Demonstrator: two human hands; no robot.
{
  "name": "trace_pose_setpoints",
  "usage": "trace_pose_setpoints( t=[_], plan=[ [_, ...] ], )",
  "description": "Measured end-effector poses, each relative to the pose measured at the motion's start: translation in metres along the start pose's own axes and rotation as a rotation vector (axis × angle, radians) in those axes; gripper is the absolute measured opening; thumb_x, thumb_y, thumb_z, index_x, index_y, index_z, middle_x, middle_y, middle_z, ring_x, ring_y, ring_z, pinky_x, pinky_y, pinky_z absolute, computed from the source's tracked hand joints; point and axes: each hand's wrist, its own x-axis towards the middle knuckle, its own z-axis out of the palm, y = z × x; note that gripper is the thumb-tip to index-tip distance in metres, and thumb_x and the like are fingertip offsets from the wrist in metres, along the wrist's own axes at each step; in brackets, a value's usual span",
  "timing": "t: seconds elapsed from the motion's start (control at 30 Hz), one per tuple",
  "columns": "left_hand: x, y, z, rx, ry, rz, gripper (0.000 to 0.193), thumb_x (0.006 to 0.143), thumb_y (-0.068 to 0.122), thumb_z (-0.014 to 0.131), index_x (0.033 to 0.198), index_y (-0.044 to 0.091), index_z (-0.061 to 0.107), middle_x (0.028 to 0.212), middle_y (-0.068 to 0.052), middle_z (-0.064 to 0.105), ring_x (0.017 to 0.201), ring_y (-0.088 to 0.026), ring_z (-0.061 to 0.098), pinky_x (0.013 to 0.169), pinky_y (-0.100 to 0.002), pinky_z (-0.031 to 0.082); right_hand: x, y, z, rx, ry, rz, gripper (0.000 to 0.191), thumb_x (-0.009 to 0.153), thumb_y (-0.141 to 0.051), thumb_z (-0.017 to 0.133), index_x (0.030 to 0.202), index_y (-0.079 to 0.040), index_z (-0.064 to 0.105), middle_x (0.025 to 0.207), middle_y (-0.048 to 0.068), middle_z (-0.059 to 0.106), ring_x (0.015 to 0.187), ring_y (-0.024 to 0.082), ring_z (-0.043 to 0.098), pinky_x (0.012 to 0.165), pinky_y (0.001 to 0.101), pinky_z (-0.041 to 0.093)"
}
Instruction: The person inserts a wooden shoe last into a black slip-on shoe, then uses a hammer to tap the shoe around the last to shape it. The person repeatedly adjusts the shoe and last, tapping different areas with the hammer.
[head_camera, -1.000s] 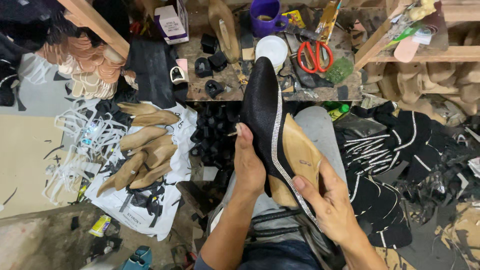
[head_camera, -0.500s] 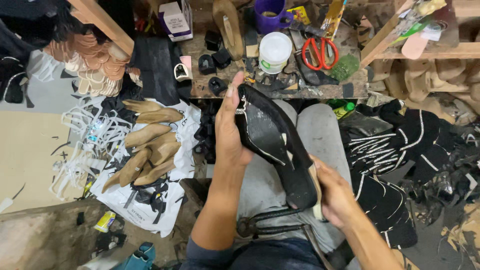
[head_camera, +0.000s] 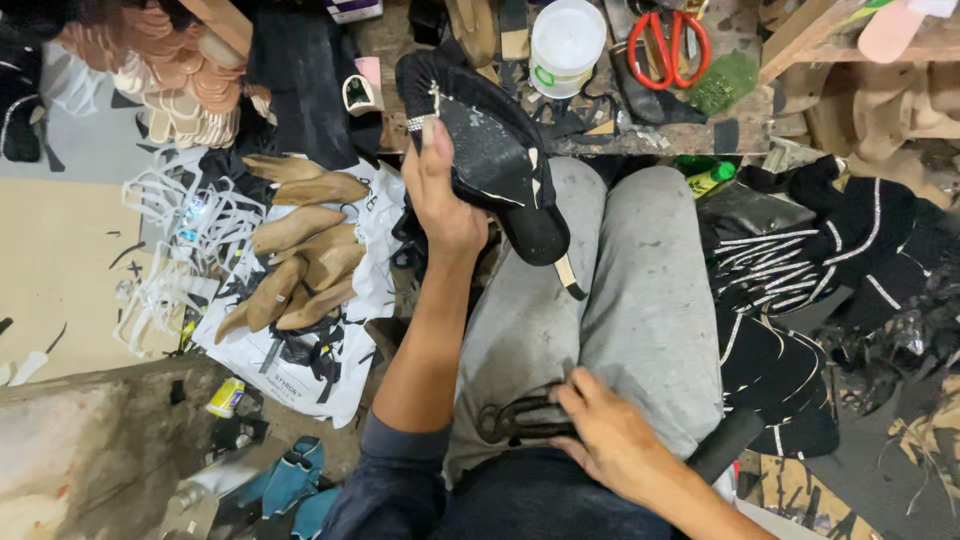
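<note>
Black shoe upper (head_camera: 490, 165), stretched over its last, is riding high in the left hand (head_camera: 445, 205), up above the left knee of the grey trousers (head_camera: 620, 300) and right at the near edge of the cluttered workbench (head_camera: 600, 120). The left hand is clamping it from the side, thumb pressed up along the sole, fingers wrapped out of sight behind. Its long axis is running diagonally: one end is pointing up and away toward the bench, the other is aiming down toward the lap, with the dusty, pale-edged sole turned up to the camera. It is looking light for one hand, stiff through the middle because of the last, soft at the fabric edges, so the waist, where the hand is gripping now, seems the sound place to hold it. The right hand (head_camera: 610, 445) is down on the lap, fingers curling loosely over dark pincers (head_camera: 520, 420); whether it is truly gripping them I cannot tell. Tan wooden lasts (head_camera: 300, 260) are lying on a white bag (head_camera: 340, 370) near the floor's left side, and red scissors (head_camera: 670, 45) are sitting at the bench's far edge beside a white tub (head_camera: 567, 45).
</note>
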Motion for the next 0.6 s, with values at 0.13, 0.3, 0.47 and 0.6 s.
trace_pose_setpoints(
  t=[0.13, 0.3, 0.47, 0.6],
  plan=[
    [-0.009, -0.024, -0.007, 0.206, -0.211, 0.023, 0.031, 0.111, 0.021, 0.06, 0.124, -0.008, 0.058, 0.102, -0.003, 0.057, 0.092, -0.01, 0.051, 0.088, -0.026, 0.046, 0.009, 0.003, 0.019, -0.102, -0.024, -0.058, 0.056, 0.07, -0.018, 0.082, 0.118, -0.008, 0.055, 0.112, 0.016, 0.055, 0.098, 0.041, 0.062, 0.079, 0.0492, 0.051],
    [-0.014, -0.045, -0.004, 0.169, -0.165, 0.037, 0.032, 0.111, 0.02, 0.06, 0.125, -0.008, 0.061, 0.108, -0.008, 0.059, 0.097, -0.011, 0.053, 0.091, -0.026, 0.047, 0.015, 0.025, 0.01, 0.129, -0.157, -0.231, 0.057, 0.079, -0.013, 0.083, 0.126, -0.005, 0.052, 0.117, 0.021, 0.057, 0.096, 0.037, 0.064, 0.078, 0.0446, 0.053],
    [-0.024, -0.065, -0.021, 0.917, -0.245, 0.779, 0.022, 0.119, 0.013, 0.052, 0.138, 0.001, 0.055, 0.147, -0.015, 0.04, 0.125, -0.017, 0.056, 0.101, -0.022, 0.055, 0.008, 0.047, 0.019, 0.661, -0.061, 0.132, 0.045, 0.086, -0.01, 0.075, 0.125, -0.006, 0.052, 0.093, 0.011, 0.069, 0.082, 0.021, 0.065, 0.074, 0.0332, 0.054],
    [-0.027, -0.077, -0.029, 0.379, -0.152, 0.299, 0.035, 0.113, 0.009, 0.056, 0.145, -0.003, 0.049, 0.144, -0.015, 0.044, 0.117, -0.015, 0.055, 0.1, -0.026, 0.052, 0.01, 0.042, 0.019, 0.954, -0.142, -0.001, 0.025, 0.098, -0.005, 0.07, 0.118, -0.002, 0.054, 0.112, 0.009, 0.068, 0.093, 0.019, 0.061, 0.083, 0.033, 0.051]
  ],
)
